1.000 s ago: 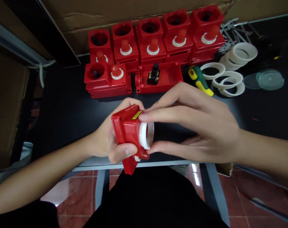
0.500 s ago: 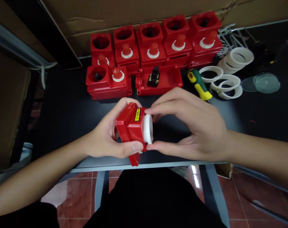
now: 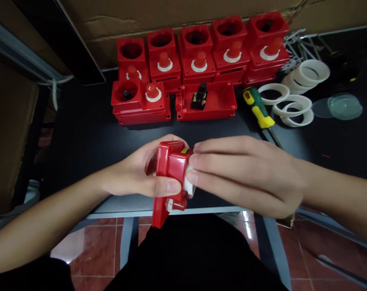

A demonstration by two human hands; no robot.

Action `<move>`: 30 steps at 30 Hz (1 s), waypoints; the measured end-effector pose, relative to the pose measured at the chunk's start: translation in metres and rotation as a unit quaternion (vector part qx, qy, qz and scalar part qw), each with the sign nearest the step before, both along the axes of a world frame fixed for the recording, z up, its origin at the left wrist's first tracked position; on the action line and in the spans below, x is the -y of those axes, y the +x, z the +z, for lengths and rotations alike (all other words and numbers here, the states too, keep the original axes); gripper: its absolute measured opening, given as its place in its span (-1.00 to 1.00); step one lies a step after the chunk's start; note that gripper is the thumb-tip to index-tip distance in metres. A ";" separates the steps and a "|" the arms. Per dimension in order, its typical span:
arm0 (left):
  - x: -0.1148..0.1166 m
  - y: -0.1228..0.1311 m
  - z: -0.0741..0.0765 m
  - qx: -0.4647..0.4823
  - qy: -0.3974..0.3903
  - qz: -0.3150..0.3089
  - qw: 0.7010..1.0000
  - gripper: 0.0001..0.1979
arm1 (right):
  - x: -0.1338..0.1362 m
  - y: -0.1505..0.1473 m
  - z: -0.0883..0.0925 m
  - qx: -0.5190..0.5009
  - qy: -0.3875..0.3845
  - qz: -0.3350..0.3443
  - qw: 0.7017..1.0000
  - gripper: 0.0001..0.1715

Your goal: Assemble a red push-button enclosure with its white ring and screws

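Observation:
My left hand [image 3: 141,173] grips a red plastic housing cover [image 3: 175,161], its thumb across the near side and the other fingers behind. The cover is held on its side above the table's front edge. A small red lamp cap with a white collar [image 3: 170,205] sticks out at its lower end. On the right-facing round opening sits a white ring [image 3: 188,184], partly hidden by fingers. My right hand [image 3: 246,173] is closed over this ring, fingertips pressed on its rim and the cover's edge; its thumb is hidden.
Several assembled red boxes [image 3: 198,52] stand in a row at the back. Before them lies an open red base [image 3: 222,101] with a black switch. To the right are a green-yellow screwdriver [image 3: 257,107], loose white rings [image 3: 292,105], clear discs [image 3: 345,106] and metal pieces [image 3: 301,48].
My right hand has turned over, from thumb and fingers spread around the ring to fingers laid across it. The cover has tilted and dropped slightly, bringing the lamp cap into view.

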State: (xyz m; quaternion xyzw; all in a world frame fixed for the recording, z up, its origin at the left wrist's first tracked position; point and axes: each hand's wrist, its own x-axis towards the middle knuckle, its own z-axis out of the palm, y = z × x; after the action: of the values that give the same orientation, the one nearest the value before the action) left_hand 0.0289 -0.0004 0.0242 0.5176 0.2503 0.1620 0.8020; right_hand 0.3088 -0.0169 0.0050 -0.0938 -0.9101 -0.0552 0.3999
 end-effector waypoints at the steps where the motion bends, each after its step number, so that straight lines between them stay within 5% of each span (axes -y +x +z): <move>1: -0.001 -0.001 -0.001 0.002 -0.010 -0.010 1.000 -0.56 | -0.001 0.000 0.001 0.014 0.047 0.007 0.999 -0.74; 4: -0.003 -0.002 -0.004 -0.012 -0.020 -0.023 0.999 -0.54 | 0.000 0.001 0.003 0.078 0.130 0.024 0.988 -0.89; 10: -0.004 -0.004 -0.010 -0.009 -0.007 -0.024 1.000 -0.49 | 0.005 0.001 0.001 0.062 0.114 0.033 0.991 -0.93; 14: -0.004 -0.004 -0.011 -0.020 0.037 0.023 0.999 -0.45 | 0.000 0.003 0.006 0.031 -0.034 -0.014 0.999 -0.64; 18: -0.004 0.000 -0.012 -0.032 0.113 0.078 0.990 -0.39 | -0.003 0.001 0.006 -0.009 -0.255 -0.075 0.964 -0.11; 22: -0.002 0.004 -0.013 -0.040 0.177 0.116 0.977 -0.40 | 0.001 -0.004 0.002 -0.023 -0.364 -0.062 0.929 -0.32; 25: -0.002 0.006 -0.014 -0.036 0.190 0.126 0.973 -0.40 | 0.006 -0.007 0.003 -0.022 -0.361 -0.074 0.929 -0.48; 30: -0.005 0.004 -0.011 -0.024 0.142 0.105 0.984 -0.45 | 0.008 -0.010 0.002 -0.021 -0.243 -0.091 0.965 -0.49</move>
State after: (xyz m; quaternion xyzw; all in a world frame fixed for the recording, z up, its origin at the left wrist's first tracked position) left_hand 0.0325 0.0042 0.0128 0.6011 0.2966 0.2668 0.6924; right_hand 0.2990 -0.0249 0.0070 -0.2719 -0.8749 0.1338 0.3777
